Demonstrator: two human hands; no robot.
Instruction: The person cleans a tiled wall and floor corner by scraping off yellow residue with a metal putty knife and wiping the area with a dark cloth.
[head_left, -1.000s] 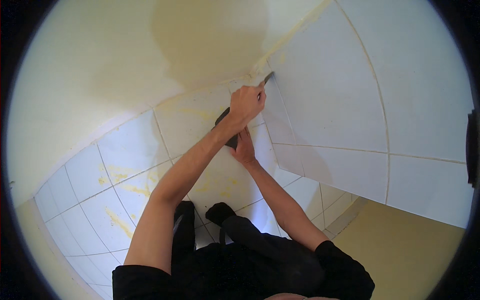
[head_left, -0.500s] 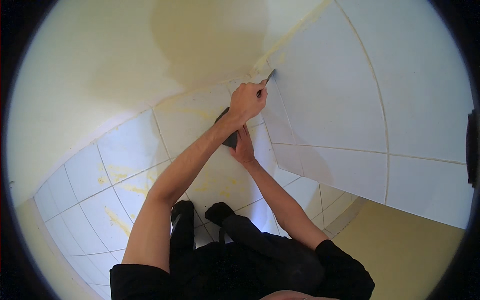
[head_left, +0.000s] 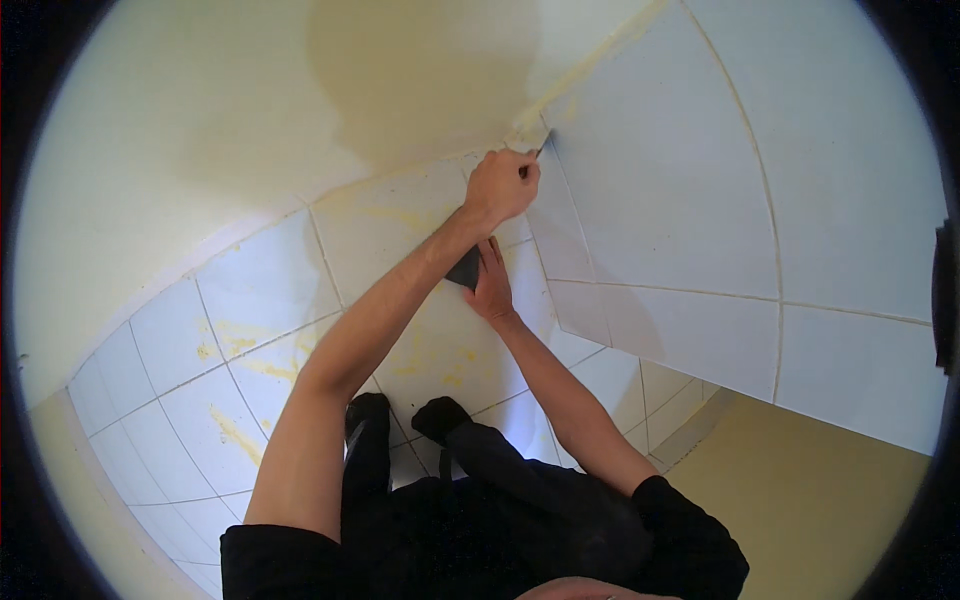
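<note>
My left hand (head_left: 503, 185) is closed round the handle of a small scraper (head_left: 546, 143), probably a putty knife. Its thin blade points up and right, at the corner where the tiled right wall (head_left: 670, 200) meets the yellow-smeared joint. Below it, behind my left forearm, my right hand (head_left: 491, 288) holds a dark grey, flat-looking object (head_left: 463, 270) by its right side. The forearm hides much of that object, so its kind is unclear. My right fingers lie stretched along its edge.
White floor tiles (head_left: 270, 270) carry yellow smears (head_left: 235, 435). A cream wall (head_left: 180, 150) rises ahead, with a shadow on it. My dark-shod feet (head_left: 440, 420) stand on the tiles. At lower right, beyond the tiled wall's edge, lies a yellowish surface (head_left: 790, 490).
My left hand and the scraper have shifted slightly up and right along the corner. My right hand and the dark object have barely moved.
</note>
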